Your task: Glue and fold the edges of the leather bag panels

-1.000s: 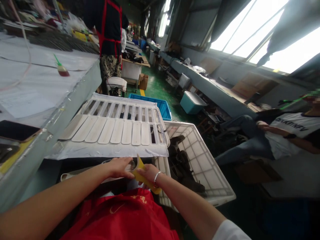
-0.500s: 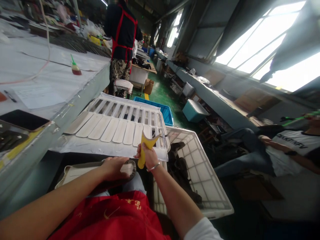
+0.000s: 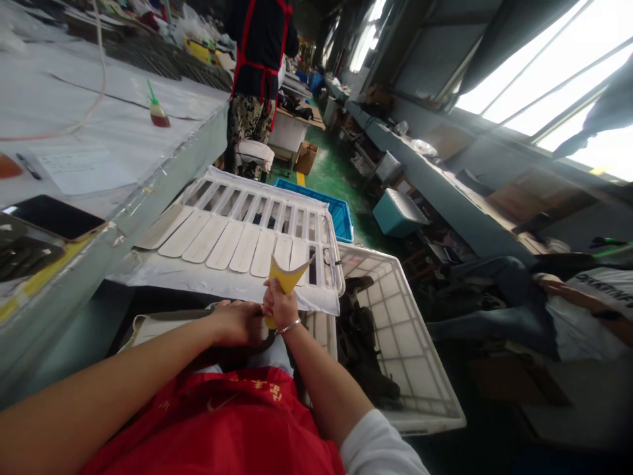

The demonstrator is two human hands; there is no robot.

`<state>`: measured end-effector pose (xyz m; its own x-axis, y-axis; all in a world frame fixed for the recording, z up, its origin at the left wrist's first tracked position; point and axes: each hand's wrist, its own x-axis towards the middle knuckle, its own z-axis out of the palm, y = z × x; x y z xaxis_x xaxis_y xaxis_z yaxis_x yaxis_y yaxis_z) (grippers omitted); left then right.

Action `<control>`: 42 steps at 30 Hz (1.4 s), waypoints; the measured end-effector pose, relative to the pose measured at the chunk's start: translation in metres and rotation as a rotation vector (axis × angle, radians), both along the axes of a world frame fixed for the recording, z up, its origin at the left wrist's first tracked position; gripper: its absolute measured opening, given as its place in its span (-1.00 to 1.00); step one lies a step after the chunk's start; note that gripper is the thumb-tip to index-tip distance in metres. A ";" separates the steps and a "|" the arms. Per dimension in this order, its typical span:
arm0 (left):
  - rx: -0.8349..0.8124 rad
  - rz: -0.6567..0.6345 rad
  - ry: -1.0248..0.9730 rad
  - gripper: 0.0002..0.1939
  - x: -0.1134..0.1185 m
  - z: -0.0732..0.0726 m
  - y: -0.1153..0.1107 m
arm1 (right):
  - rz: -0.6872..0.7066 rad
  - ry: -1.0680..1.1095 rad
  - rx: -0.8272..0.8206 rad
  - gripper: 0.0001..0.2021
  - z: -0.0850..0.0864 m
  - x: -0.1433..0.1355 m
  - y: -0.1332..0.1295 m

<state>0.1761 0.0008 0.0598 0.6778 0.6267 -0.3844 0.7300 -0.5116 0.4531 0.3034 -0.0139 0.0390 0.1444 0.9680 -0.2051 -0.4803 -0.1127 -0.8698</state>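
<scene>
My right hand [image 3: 281, 305] is closed round a yellow tool [image 3: 283, 274] whose flared end with a curved notch points up and away. Its lower end reaches down beside my left hand [image 3: 240, 323], whose fingers curl over the right end of a pale, dark-edged piece [image 3: 148, 326] on my lap. My forearm and hand cover much of that piece. Just beyond both hands lies a white slotted rack [image 3: 173, 272], with several pale rounded strips [image 3: 215, 245] side by side on it.
A white crate [image 3: 420, 343] with dark pieces [image 3: 363, 330] stands at right. Behind the rack is a blue crate [image 3: 341, 221]. The left table [image 3: 123, 148] carries a phone [image 3: 54, 216], paper and a bottle [image 3: 158, 113]. One person stands ahead; another sits at right.
My right hand has moved left and slightly down with the yellow tool, now close against my left hand. The left hand's fingers are more curled over the piece's end. The view has shifted slightly.
</scene>
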 end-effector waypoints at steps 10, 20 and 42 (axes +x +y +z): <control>-0.018 0.024 -0.038 -0.24 -0.005 -0.008 -0.002 | -0.008 -0.121 0.033 -0.62 0.006 0.004 -0.005; 0.222 0.191 -0.236 -0.31 -0.057 0.019 -0.052 | 0.162 -0.392 0.025 -0.52 0.025 -0.007 -0.005; -0.652 1.259 -1.313 -0.32 -0.163 -0.050 -0.042 | 1.313 -1.680 0.408 -0.73 0.054 -0.121 0.106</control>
